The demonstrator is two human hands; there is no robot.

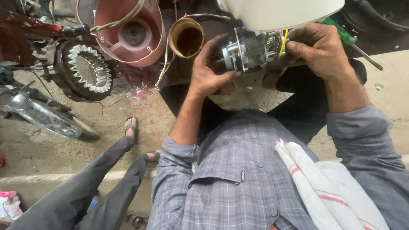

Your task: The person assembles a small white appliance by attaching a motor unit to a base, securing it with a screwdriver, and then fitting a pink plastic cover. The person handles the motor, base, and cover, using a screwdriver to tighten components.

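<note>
Both hands held a small metal motor assembly just under a white round housing. The left hand cupped its pulley end, fingers curled in a grip; the right hand clasped its wired end, beside a green-handled screwdriver.

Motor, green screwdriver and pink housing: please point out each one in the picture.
motor (247, 53): head view, on its metal body between the hands.
green screwdriver (341, 33): head view, on its handle.
pink housing (149, 47): head view, on its inner wall.
</note>
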